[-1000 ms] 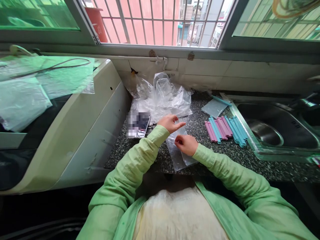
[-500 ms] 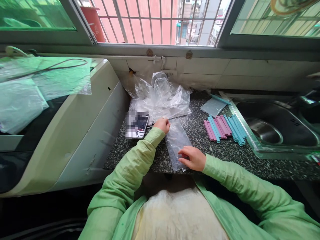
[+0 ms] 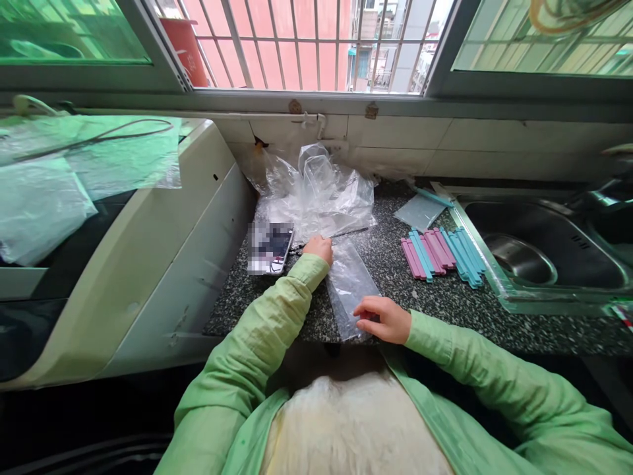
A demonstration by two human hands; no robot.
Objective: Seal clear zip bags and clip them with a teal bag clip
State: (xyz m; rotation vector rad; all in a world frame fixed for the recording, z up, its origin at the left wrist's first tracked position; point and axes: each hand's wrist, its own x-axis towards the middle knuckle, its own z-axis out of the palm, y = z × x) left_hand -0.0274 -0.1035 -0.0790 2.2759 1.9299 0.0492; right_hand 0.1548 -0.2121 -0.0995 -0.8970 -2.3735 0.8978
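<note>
A clear plastic bag (image 3: 347,284) lies flat on the speckled countertop (image 3: 435,300) in front of me. My left hand (image 3: 319,249) pinches its far end, just in front of a crumpled pile of clear bags (image 3: 316,191). At the near end, by the counter's front edge, my right hand (image 3: 383,318) rests on the bag with the fingers pressing it down. Both sleeves are light green.
A phone (image 3: 271,247) lies left of my left hand. Several pink and blue sealing sticks (image 3: 442,254) lie to the right, with a flat small bag (image 3: 420,211) behind them. A steel sink (image 3: 539,254) is at the right, a white appliance (image 3: 148,237) at the left.
A second ago both hands were together over the bag's middle. The left hand went to the far end and the right hand slid to the near end, stretching the bag flat.
</note>
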